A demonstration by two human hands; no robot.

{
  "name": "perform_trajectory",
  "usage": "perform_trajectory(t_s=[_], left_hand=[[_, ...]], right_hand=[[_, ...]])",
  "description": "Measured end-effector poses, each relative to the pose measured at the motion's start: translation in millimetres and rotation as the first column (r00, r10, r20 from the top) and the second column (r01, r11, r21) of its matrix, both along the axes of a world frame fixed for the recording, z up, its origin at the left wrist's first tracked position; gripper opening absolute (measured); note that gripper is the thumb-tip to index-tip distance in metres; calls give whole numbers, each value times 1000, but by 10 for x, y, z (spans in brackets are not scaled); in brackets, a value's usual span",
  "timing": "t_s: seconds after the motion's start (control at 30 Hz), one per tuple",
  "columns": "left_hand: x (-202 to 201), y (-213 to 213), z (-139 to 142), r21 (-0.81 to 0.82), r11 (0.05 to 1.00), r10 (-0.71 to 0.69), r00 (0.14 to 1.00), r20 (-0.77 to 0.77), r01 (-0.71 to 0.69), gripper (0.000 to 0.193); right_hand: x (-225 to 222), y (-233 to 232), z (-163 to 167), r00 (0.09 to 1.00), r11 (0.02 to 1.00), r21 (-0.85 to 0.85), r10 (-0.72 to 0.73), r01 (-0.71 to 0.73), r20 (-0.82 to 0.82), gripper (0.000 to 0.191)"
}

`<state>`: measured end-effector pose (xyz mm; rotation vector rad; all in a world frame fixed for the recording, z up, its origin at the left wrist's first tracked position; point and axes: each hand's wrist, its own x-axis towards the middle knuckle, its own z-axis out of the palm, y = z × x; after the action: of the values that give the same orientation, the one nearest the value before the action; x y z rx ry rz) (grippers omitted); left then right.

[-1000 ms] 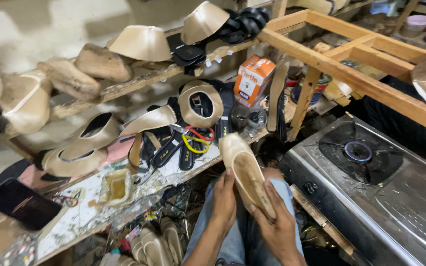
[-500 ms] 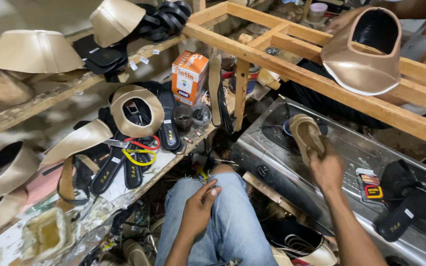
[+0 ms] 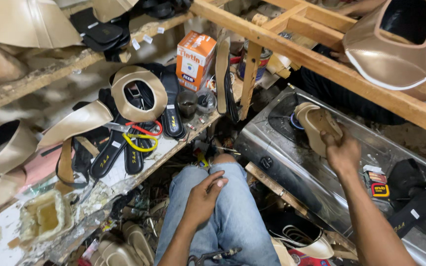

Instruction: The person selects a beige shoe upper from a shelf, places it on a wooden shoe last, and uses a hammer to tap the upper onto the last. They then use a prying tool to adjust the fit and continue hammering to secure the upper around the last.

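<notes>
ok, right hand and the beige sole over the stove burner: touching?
Touching. The head view shows the right hand gripping the beige sole at its near end, fingers wrapped onto it, above the gas stove.

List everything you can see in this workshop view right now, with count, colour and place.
shoe sole: one, beige, held over the stove burner
gas stove: one, steel, right of the knee
cardboard box: one, orange, back of the bench
black insoles: several, flat on the bench
scissors: red and yellow handles, on the insoles
shoe uppers: several, beige-gold, on bench, shelf and rack
wooden rack: one, bare timber, above the stove
glue tub: one, crusted yellow, lower left bench
tin can: one, behind the rack post
jeans: blue, person's lap
left hand: empty, resting on the thigh
right hand: gripping the sole
</notes>
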<state>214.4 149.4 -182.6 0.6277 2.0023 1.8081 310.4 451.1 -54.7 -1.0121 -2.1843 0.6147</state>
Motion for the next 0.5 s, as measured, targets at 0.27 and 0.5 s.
perform_trajectory(t_s=[0.27, 0.5], left_hand=[[31, -3, -101, -17, 1000, 17, 994, -107, -19, 43], [21, 270, -145, 416, 901, -143, 990, 14, 124, 60]], right_hand=[[-18, 190, -249, 995, 998, 11, 68, -69, 77, 59], [373, -200, -868, 751, 386, -668, 109, -636, -652, 37]])
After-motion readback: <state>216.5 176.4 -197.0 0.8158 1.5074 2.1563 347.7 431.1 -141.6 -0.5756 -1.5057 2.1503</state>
